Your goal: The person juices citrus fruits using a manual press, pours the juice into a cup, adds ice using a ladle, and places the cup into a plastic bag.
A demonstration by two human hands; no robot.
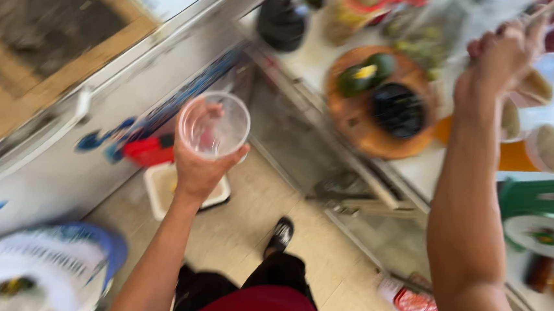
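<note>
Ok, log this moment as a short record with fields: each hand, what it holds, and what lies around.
view: head camera looking down, picture blurred by motion
left hand: holds a clear plastic cup upright, out over the floor
cup contents: looks empty
right hand: raised over the counter, closed on a thin stick-like thing, too blurred to name
on the counter: round wooden board with a dark bowl and green fruit
floor: white tray
</note>
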